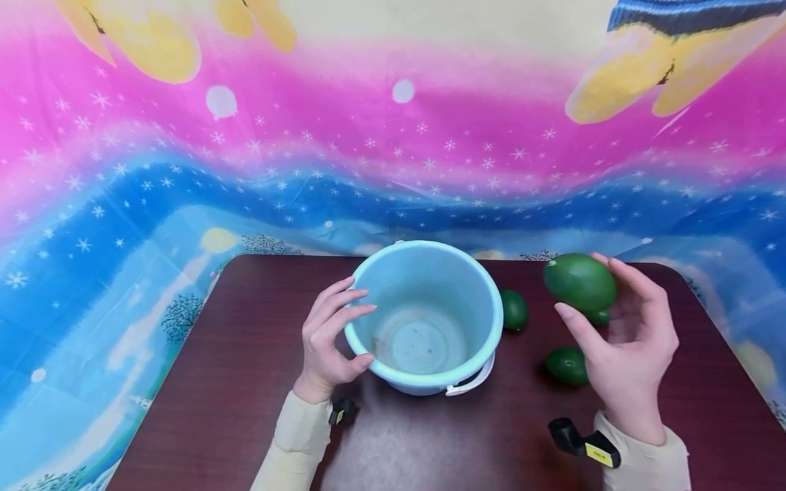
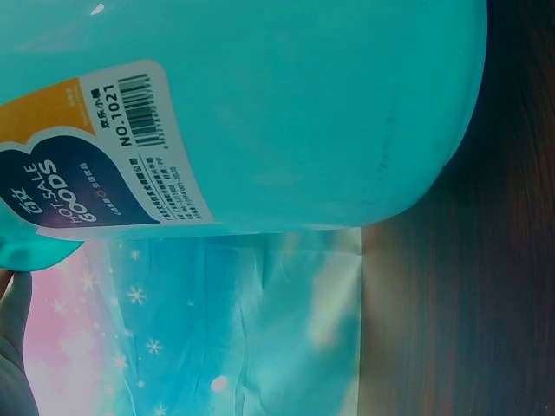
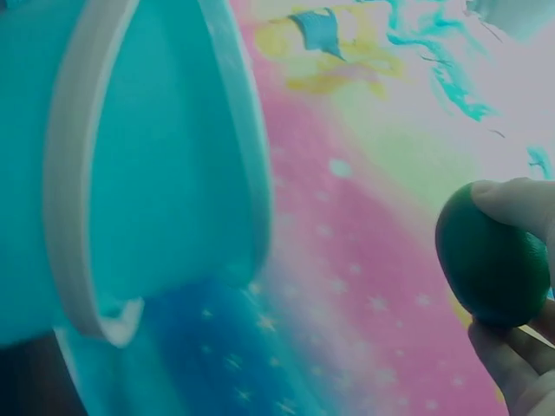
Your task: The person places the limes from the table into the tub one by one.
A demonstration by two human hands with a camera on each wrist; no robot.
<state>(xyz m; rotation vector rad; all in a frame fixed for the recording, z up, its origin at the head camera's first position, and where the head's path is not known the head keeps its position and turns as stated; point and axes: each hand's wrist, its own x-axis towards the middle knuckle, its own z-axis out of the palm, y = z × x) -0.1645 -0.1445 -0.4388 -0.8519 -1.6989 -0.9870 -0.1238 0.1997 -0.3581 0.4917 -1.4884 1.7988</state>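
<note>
A light blue plastic bucket (image 1: 424,380) stands upright on the table, its inside holding nothing but a few dark specks on the bottom. At its left rim, my left hand (image 1: 328,337) grips the edge, fingers over the inside and thumb at the near side. My right hand (image 1: 635,348) pinches a dark green oval fruit (image 1: 579,281) between thumb and fingers, raised to the right of the bucket. The right wrist view shows that fruit (image 3: 492,258) apart from the bucket. Below it lie more green fruits (image 1: 566,366), one of them (image 1: 514,310) close beside the bucket, another partly hidden.
The white handle (image 1: 471,383) hangs down at the bucket's near right side. A label with a barcode (image 2: 139,108) is stuck to its outer wall. Dark brown wood makes up the tabletop (image 1: 233,382). Behind it hangs a colourful snowflake-patterned cloth (image 1: 344,150).
</note>
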